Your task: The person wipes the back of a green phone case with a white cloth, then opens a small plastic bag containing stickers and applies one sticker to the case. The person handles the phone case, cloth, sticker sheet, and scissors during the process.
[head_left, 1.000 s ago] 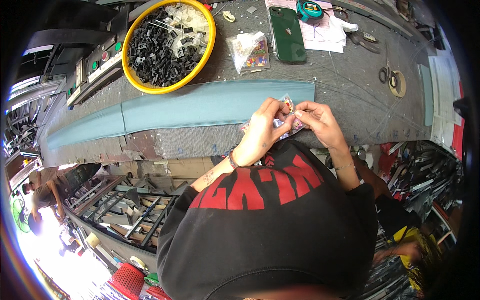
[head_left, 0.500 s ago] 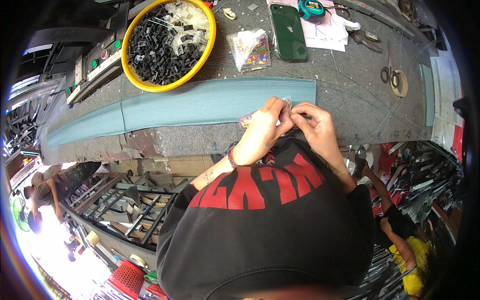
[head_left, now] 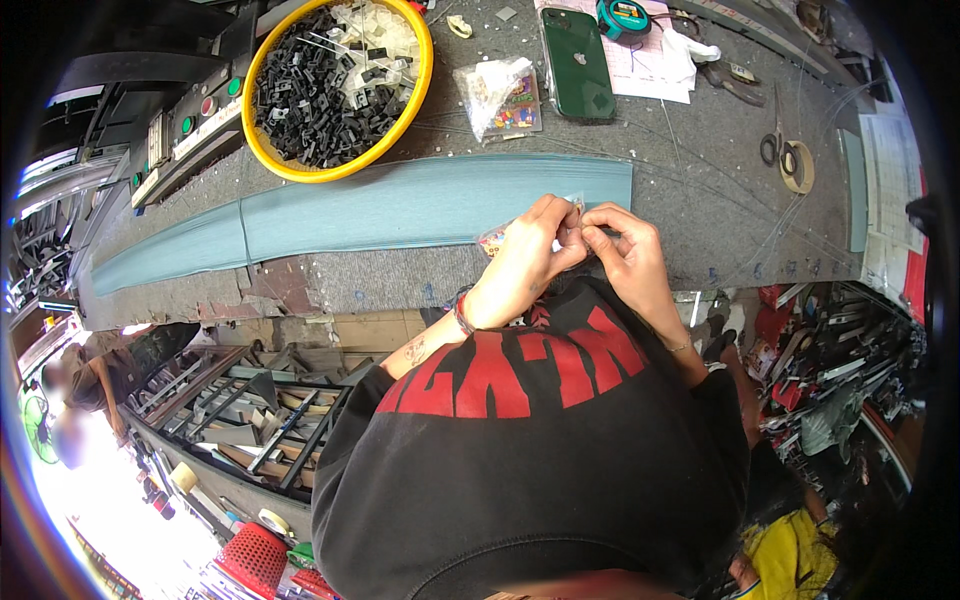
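Observation:
My left hand (head_left: pixel 535 240) is closed on a small clear plastic bag (head_left: pixel 492 241) with colourful bits or print showing, one part sticking out beside the wrist and a corner above the fingertips. Against it, my right hand (head_left: pixel 632 243) pinches at the bag's upper edge; its thumb and index finger are pressed together, and what lies between them is mostly hidden. Both hands are over the near edge of a long stack of light-blue slats (head_left: pixel 400 200). A similar clear bag (head_left: pixel 500 100) with colourful contents lies farther off on the grey worktable (head_left: pixel 700 180).
At the back left stands a yellow basket (head_left: pixel 427 100) of black and white plastic clips. A green phone (head_left: pixel 577 65), tape measure (head_left: pixel 624 18), pliers (head_left: pixel 737 85), scissors (head_left: pixel 771 148) and tape roll (head_left: pixel 808 170) lie beyond. Other people (head_left: pixel 95 385) are at left and lower right (head_left: pixel 790 555).
My hands stay nearly in place, fingers shifting slightly on the bag. The person in yellow at lower right has moved down and toward the left.

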Tool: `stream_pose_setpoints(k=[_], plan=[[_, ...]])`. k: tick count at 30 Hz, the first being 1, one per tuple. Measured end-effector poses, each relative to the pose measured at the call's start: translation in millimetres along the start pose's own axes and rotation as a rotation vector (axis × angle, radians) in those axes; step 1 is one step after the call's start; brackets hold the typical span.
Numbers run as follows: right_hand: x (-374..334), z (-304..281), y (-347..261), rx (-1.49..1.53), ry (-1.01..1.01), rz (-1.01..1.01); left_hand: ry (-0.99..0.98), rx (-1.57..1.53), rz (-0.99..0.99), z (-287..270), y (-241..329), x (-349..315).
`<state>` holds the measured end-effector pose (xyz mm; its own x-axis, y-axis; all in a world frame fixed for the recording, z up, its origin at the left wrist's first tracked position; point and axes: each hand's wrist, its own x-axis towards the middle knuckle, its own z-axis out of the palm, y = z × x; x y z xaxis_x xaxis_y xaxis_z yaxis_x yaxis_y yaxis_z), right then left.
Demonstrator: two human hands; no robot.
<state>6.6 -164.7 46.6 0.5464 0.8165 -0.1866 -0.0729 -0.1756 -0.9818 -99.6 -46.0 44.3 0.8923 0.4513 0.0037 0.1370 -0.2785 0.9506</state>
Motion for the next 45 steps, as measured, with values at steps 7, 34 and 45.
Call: stream_pose_setpoints(k=[7, 34, 45], plan=[[1, -2, 2, 0.031, -0.045, -0.001, -0.003, -0.036, -0.066, -5, -1, 1], [34, -31, 17, 0.151, -0.266, 0.126, -0.254, 0.342, 0.054, -41, -14, 30], [24, -5, 33, 0.436, -0.369, 0.318, 0.183, 0.621, 0.292, -44, -8, 11]])
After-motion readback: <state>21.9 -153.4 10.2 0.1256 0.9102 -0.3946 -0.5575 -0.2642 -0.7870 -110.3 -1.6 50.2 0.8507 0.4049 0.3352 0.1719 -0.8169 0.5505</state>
